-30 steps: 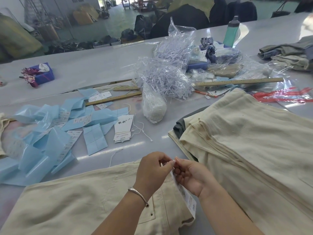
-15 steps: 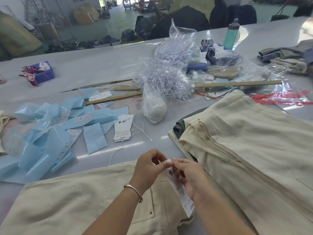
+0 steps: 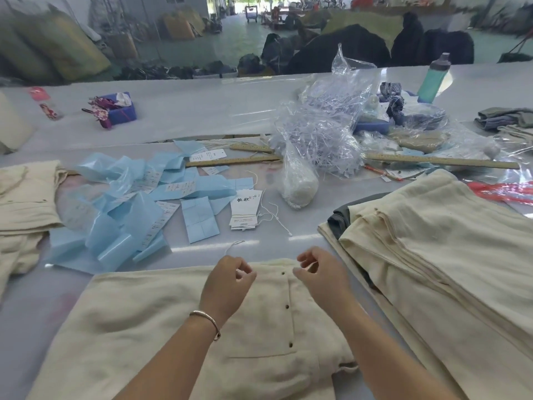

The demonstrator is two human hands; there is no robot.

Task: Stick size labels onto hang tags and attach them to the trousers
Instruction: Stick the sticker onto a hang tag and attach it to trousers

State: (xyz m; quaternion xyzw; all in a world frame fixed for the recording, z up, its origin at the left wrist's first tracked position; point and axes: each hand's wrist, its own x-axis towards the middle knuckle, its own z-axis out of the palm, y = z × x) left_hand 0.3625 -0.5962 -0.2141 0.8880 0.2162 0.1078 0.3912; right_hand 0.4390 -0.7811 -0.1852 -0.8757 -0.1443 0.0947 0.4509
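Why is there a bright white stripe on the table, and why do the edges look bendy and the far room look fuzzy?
In the head view, the stripe is light glaring off the glossy table just beyond the trousers; the wide-angle lens bows the table's far edge and the wooden ruler; the back room is smeared and soft, while the hang tags stay fairly sharp.

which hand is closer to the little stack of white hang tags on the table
Left. The left hand lies almost directly below the hang tags; the right hand sits farther rightward.

bare forearms, thin silver bangle (image 3: 205,321) on left wrist
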